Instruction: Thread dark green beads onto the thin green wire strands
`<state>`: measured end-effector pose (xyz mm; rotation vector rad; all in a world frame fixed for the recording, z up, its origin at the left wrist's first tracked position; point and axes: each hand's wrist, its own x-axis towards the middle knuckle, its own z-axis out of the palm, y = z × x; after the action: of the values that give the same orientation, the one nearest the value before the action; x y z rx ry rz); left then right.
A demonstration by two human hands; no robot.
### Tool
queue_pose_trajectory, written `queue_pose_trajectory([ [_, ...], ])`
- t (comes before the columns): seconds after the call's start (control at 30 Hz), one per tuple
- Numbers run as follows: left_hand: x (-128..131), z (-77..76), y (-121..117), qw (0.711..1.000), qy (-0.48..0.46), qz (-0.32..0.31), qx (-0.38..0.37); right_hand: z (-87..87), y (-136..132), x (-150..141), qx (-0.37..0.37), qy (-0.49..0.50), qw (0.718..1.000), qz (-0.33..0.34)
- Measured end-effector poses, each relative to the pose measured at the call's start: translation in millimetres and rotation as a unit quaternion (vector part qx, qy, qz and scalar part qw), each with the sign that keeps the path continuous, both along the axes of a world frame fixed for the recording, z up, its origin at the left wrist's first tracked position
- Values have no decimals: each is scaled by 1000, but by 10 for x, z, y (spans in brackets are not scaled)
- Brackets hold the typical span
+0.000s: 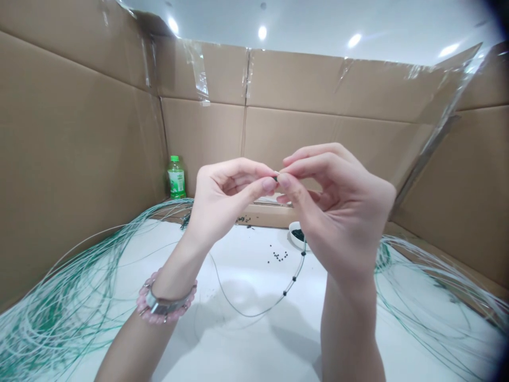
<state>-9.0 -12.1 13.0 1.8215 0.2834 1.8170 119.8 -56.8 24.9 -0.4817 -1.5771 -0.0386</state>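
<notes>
My left hand (pixel 226 196) and my right hand (pixel 334 196) meet at the fingertips above the table, both closed in a pinch. A small dark bead (pixel 275 179) shows at the left fingertips, right where the two hands touch. From behind my right hand hangs a thin cord (pixel 254 316) with three black beads (pixel 294 278) spaced along it. The cord loops down near the table and curves back up toward my left wrist. Its end inside the right fingertips is mostly hidden by the fingers.
A white bowl (pixel 295 237) of black beads stands behind my right hand, with loose beads (pixel 280 257) scattered beside it. Bundles of green and white cords (pixel 59 302) lie at left and right. A green bottle (pixel 176 178) stands at the back left. Cardboard walls (pixel 302 122) surround the white table.
</notes>
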Motion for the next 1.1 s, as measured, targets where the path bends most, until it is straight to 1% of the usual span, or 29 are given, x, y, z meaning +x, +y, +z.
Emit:
queue_pose_trajectory([
  [0.13,14,4,-9,999,-8,27,23,-1,-3,-4,-1,-1,1000,-9],
  [0.33,19,6,-59,996,-10,75,46,21,-85,63,12,-47,995,-81],
  [0.43,20,4,-83,992,-1,111,65,40,-120,97,18,-66,991,-114],
  [0.53,21,1,-100,987,15,137,85,45,-125,109,28,-79,987,-136],
  [0.83,22,-2,-103,985,21,144,88,34,-109,129,30,-100,983,-152],
  [1.1,6,3,-83,979,36,158,125,39,-101,129,32,-99,984,-145],
])
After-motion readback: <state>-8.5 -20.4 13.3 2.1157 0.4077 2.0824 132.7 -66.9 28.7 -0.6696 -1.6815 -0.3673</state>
